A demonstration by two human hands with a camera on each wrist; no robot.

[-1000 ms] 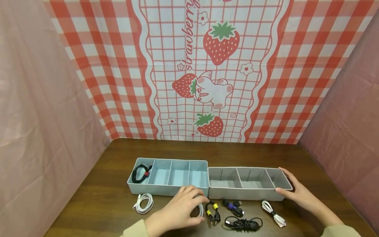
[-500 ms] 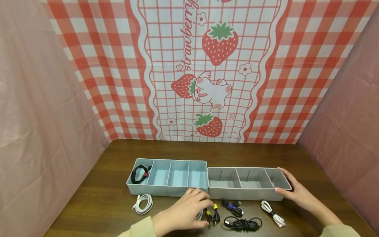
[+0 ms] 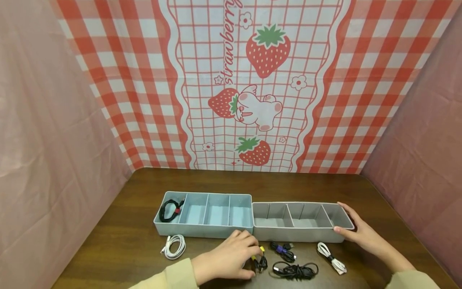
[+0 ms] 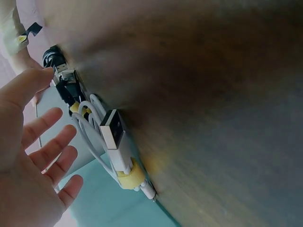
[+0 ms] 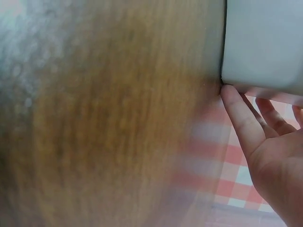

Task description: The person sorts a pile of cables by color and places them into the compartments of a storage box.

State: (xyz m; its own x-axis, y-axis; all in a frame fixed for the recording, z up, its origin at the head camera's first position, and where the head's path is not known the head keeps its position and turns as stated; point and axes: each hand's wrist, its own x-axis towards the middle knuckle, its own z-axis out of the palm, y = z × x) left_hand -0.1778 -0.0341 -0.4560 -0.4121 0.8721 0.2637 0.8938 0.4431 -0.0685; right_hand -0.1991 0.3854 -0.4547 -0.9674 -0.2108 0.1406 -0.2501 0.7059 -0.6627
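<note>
White cable with a yellow band (image 4: 118, 154): coiled on the table (image 3: 119, 220), just beside the left hand (image 3: 231, 255), USB plug facing the wrist camera; in the head view it is hidden by that hand. Left hand is spread above the table, palm down, fingers apart and slightly bent, with no cable in its grasp. Its thumb tip overlaps the dark plugs in the wrist view; contact there cannot be told. Just beyond its fingertips: black cable with yellow bands (image 3: 263, 263), partly covered by the hand. Right hand (image 3: 364, 237) holds the right end of the gray box (image 3: 299, 235), thumb at the near corner, fingers at the far corner. Gray box is split by partitions and stands end to end with the blue box (image 3: 202, 230). Blue box has four compartments in a row; black cable with a red tie (image 3: 167, 210) sits coiled in the leftmost. In front of the gray box: black cable with a purple band (image 3: 282, 251); nearer the camera, black cable bundle (image 3: 296, 271); farther right, white cable with a black band (image 3: 331, 258), lying at a slant. In front of the blue box's left half: coiled white cable (image 3: 175, 247). Behind the table: checked cloth (image 3: 151, 88) printed with strawberries; pink drapes (image 3: 54, 140) at both sides.
</note>
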